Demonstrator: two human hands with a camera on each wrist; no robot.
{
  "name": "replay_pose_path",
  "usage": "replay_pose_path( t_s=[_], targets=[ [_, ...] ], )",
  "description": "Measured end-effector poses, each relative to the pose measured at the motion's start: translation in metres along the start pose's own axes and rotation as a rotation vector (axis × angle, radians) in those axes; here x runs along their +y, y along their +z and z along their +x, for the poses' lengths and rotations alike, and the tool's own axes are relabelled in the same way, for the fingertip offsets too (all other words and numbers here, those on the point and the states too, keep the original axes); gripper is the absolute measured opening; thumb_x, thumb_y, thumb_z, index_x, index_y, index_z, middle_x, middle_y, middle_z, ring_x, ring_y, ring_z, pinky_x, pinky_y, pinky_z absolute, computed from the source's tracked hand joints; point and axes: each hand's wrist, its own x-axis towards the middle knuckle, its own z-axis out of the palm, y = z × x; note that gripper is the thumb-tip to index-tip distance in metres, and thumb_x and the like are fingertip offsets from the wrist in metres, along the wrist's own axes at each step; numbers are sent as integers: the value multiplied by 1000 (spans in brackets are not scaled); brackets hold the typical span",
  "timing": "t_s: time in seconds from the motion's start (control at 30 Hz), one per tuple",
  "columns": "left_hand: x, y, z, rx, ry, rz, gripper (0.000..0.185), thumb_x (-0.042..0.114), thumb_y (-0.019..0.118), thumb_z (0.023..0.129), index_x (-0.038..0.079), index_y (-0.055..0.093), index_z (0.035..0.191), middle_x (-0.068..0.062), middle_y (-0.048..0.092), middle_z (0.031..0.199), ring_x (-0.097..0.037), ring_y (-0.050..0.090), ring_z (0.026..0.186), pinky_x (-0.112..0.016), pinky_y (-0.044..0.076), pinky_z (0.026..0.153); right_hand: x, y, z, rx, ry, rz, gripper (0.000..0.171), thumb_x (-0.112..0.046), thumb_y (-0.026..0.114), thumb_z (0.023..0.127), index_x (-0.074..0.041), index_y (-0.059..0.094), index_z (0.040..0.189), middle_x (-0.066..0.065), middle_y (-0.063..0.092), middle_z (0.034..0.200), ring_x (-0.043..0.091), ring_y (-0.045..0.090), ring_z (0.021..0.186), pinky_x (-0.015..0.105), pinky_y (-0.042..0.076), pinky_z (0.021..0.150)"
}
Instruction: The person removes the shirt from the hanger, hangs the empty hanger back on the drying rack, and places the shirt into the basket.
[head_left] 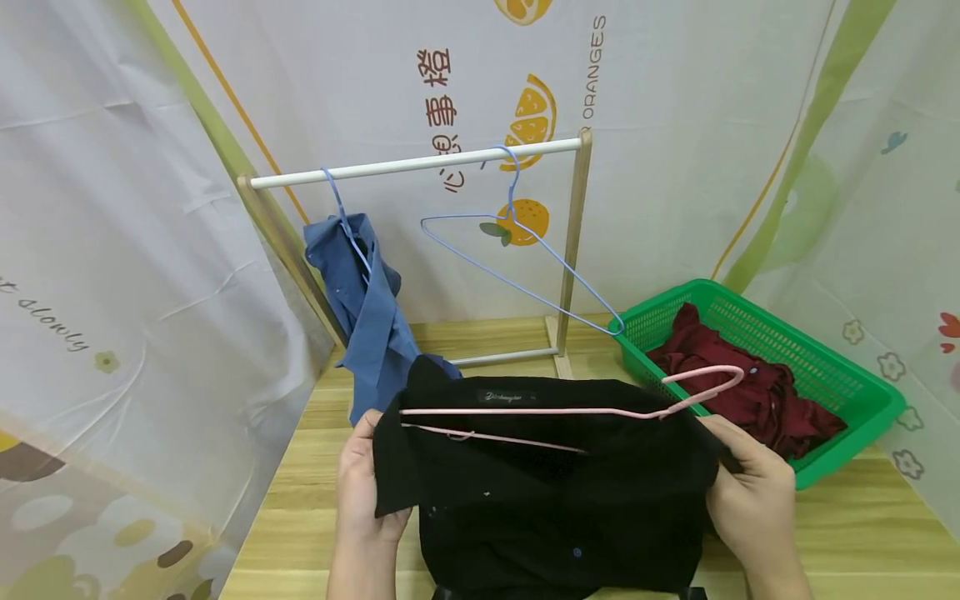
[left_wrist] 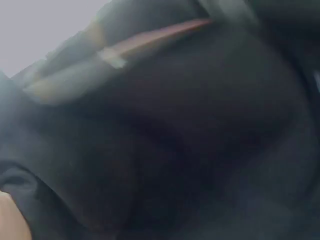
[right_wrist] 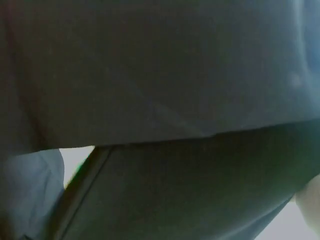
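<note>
A black shirt (head_left: 555, 517) is spread between both hands in the head view, its neck label showing. A pink hanger (head_left: 517, 412) lies inside the shirt's neck opening, its hook pointing to the right. My left hand (head_left: 363, 479) grips the collar's left side, while my right hand (head_left: 753, 492) grips the cloth at the right, below the hook. Part of the hanger's lower bar is hidden in the fabric. Blurred dark shirt cloth (left_wrist: 200, 125) fills the left wrist view, with a pink strip of hanger across its top. The right wrist view is mostly dark cloth (right_wrist: 150, 75).
Behind the shirt stands a rack with a white rail (head_left: 420, 167). A blue garment (head_left: 375, 308) hangs there on a blue hanger, beside a bare blue hanger (head_left: 487, 271). At right, a green basket (head_left: 862, 400) holds a dark red garment (head_left: 742, 383). All stand on a wooden table (head_left: 300, 500).
</note>
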Motion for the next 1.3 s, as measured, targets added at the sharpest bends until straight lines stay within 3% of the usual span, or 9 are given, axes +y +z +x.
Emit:
replay_pose_path(
  t_s=[0.07,0.17,0.27,0.37,0.53,0.77,0.87,1.03,1.3],
  targets=[
    [1,2,-1,75,2,186,34,-6,40,111,7,64,90,3,67,81,-6,71,74,-18,59,62,2,0,-2,28,20,30,30,32,62,84,9,77,96,-11,78,97,-2,69,82,9,54,76],
    [2,4,-1,220,-43,615,19,-8,55,105,1,69,94,7,72,87,-5,70,82,-18,59,70,3,0,-4,136,130,41,36,30,62,84,0,81,91,-15,79,88,-6,67,74,7,52,71],
    [6,5,-3,254,-93,882,8,-11,65,98,-10,71,104,5,77,100,-9,74,95,-21,62,85,1,-1,-3,228,254,66,41,28,62,85,-6,84,89,-14,79,80,-8,68,67,7,53,68],
    [13,8,-5,229,-63,903,12,-12,67,96,-15,70,107,2,79,103,-11,76,97,-25,63,89,-4,-1,-1,218,294,-19,37,25,64,87,-6,84,89,-19,78,77,-9,66,64,6,52,66],
    [24,19,-7,194,132,807,17,-4,57,106,-16,65,116,-7,79,99,-18,79,88,-30,65,86,-9,1,-1,99,217,-168,30,23,68,87,1,83,100,-29,76,94,-13,70,80,4,52,75],
    [25,28,-10,174,596,834,21,-13,50,105,-20,65,117,-1,80,89,-10,78,83,-18,61,84,-10,4,-2,-19,162,-196,33,22,67,89,-1,83,107,-30,75,102,-15,69,90,4,52,80],
    [24,29,-10,138,723,971,19,-18,55,99,-18,69,111,-2,79,84,-7,76,81,-14,58,80,-8,4,-2,-110,62,-185,34,23,66,89,-5,81,102,-19,75,97,-12,63,83,7,49,74],
    [18,29,-8,-71,762,1370,22,-12,71,90,-1,79,106,-10,78,91,-14,72,89,-12,54,86,-8,11,-3,-226,-24,-158,37,23,69,88,-11,79,98,-7,74,98,-2,65,87,12,51,78],
    [3,33,-10,-254,622,1510,21,2,81,90,13,80,108,-1,79,100,-16,71,91,-18,56,89,-14,25,-8,-263,-43,-183,43,23,72,85,-15,80,103,-2,77,101,-3,68,98,9,52,90]
  ],
)
